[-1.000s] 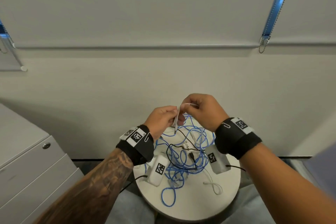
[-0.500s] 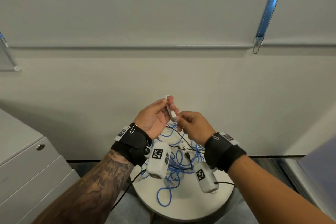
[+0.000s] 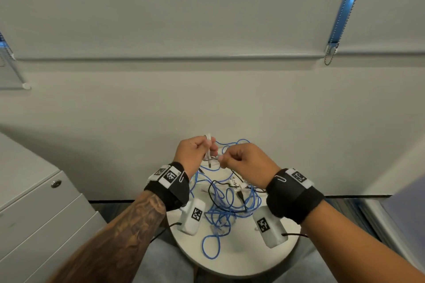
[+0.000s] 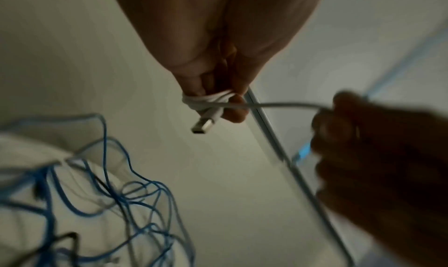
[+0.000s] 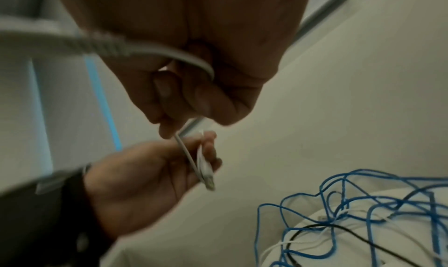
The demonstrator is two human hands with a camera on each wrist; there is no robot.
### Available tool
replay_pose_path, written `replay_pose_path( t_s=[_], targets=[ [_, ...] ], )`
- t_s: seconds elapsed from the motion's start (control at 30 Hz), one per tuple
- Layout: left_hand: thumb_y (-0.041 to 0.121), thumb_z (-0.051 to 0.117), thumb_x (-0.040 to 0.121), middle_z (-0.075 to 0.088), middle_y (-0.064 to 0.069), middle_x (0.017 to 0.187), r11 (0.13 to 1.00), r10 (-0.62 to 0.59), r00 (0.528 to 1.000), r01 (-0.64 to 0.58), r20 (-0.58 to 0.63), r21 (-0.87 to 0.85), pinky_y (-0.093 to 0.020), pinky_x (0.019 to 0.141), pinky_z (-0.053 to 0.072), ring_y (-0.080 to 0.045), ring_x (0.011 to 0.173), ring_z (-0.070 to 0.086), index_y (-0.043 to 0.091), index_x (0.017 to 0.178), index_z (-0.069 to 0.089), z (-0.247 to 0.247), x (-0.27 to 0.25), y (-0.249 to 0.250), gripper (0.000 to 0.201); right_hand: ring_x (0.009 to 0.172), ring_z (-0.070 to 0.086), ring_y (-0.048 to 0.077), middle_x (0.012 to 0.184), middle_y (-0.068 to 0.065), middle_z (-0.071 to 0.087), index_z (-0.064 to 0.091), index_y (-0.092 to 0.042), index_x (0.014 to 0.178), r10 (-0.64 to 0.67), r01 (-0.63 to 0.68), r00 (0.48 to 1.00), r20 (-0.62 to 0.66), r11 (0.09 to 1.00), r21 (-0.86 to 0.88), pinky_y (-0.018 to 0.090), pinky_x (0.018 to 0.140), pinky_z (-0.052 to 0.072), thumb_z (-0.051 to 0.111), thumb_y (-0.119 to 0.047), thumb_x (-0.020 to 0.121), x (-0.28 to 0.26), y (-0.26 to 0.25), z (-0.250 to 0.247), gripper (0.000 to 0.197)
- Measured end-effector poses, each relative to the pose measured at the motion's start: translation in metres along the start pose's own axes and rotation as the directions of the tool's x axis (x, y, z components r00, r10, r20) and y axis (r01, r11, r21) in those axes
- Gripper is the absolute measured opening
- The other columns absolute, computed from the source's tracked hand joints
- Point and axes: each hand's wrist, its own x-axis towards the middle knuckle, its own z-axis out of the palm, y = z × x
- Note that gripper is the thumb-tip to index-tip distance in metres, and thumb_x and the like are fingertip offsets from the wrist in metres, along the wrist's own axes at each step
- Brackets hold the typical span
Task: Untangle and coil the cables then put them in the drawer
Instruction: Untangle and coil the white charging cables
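The white USB cable (image 4: 213, 102) is held in the air above the far edge of the round white table (image 3: 241, 257), wound in several turns around the fingers of the left hand (image 3: 195, 154), with its metal USB plug (image 4: 202, 126) hanging free below the fingertips. A taut stretch of the same cable is pinched by the right hand (image 3: 243, 159), whose fingers are curled around it, just beside the left hand. The blue cable (image 3: 226, 204) is spread in loose, overlapping loops over the table, with one loop trailing toward the near rim and others rising behind the hands past the far edge. A black cable (image 3: 220, 187) and a thinner white cable (image 5: 278, 247) are threaded through that tangle; where each one ends cannot be made out. Bare tabletop is left only along the near rim. The drawer cabinet (image 3: 43, 211) stands well to the left of the table, with its drawers shut and floor between them. Parts of the table are covered by the wrist cameras, and both wrist views are blurred by motion.
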Motion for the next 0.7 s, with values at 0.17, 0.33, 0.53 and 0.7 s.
replay_pose_path(
  t_s=[0.17, 0.33, 0.53, 0.7],
  targets=[
    [0.012, 0.049, 0.100, 0.065, -0.008, 0.072, 0.994, -0.053, 0.962, 0.025, 0.267, 0.108, -0.027, 0.064, 0.052, -0.015, 0.063, 0.063, -0.001, 0.088, 0.068, 0.013, -0.018, 0.007, 0.026, 0.052, 0.049, 0.008, 0.058, -0.006, 0.059, 0.072, -0.011, 0.077, 0.010, -0.004, 0.997, -0.079, 0.997, 0.071, 0.026, 0.053, 0.052, 0.067, -0.026, 0.094, 0.004, 0.002, -0.023, 0.023],
    [0.016, 0.041, 0.104, 0.051, 0.001, 0.062, 0.996, -0.086, 0.909, 0.088, 0.409, 0.013, -0.031, 0.071, 0.047, -0.013, 0.057, 0.048, 0.003, 0.091, 0.064, 0.022, -0.030, 0.016, 0.030, 0.058, 0.052, 0.005, 0.069, -0.003, 0.067, 0.075, -0.014, 0.082, -0.025, 0.037, 0.979, -0.200, 0.998, 0.060, 0.017, 0.053, 0.043, 0.076, -0.028, 0.087, 0.003, 0.009, -0.043, 0.015],
    [0.016, 0.039, 0.102, 0.035, 0.003, 0.061, 0.896, -0.073, 0.897, 0.251, 0.436, -0.367, -0.028, 0.064, 0.045, -0.010, 0.052, 0.035, 0.004, 0.087, 0.057, 0.017, -0.031, 0.034, 0.027, 0.091, 0.065, 0.003, 0.096, -0.008, 0.074, 0.075, -0.025, 0.105, -0.035, 0.049, 0.984, -0.176, 0.996, 0.078, 0.024, 0.085, 0.050, 0.058, -0.034, 0.100, -0.003, 0.023, -0.019, 0.020],
    [0.020, 0.041, 0.100, 0.039, 0.003, 0.058, 0.781, -0.089, 0.893, 0.337, 0.441, -0.525, -0.027, 0.063, 0.047, -0.009, 0.050, 0.038, 0.005, 0.086, 0.057, 0.013, -0.029, 0.031, 0.026, 0.074, 0.051, 0.013, 0.076, 0.017, 0.060, 0.071, -0.011, 0.090, -0.018, 0.023, 1.000, -0.021, 0.973, 0.228, 0.032, 0.076, 0.042, 0.061, -0.044, 0.090, -0.006, 0.022, -0.002, 0.034]
  ],
)
